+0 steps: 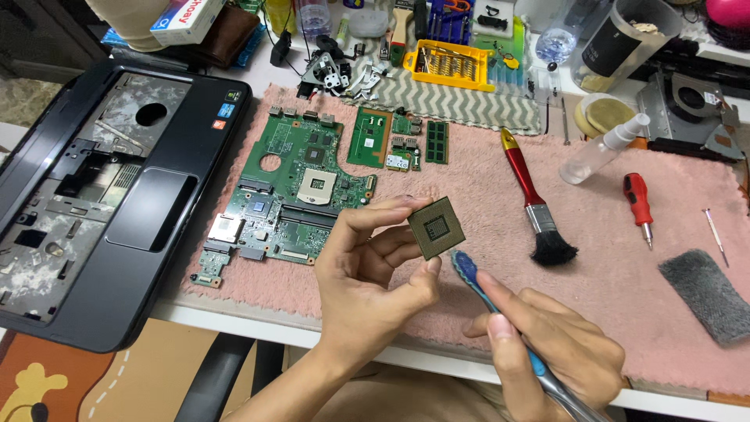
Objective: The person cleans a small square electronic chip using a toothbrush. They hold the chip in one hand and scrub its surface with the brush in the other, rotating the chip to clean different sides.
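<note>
Processor chip (436, 227): pinched by its edges in left hand (367, 270), pin side up for access. Blue toothbrush (469, 271): gripped in right hand (547, 344), bristles beside chip. Motherboard (291, 191) flat on pink mat (609, 281).

Fluffy pink cloth mat (484, 258), seemingly matt chip (436, 227), glossy laptop shell (117, 234).

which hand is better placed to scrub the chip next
Right. The right hand already grips the toothbrush, bristles beside the processor chip; the left hand is busy pinching the chip.

The toothbrush (500, 320) handle runs off the bottom edge; the laptop case (94, 203) is cut off left.
</note>
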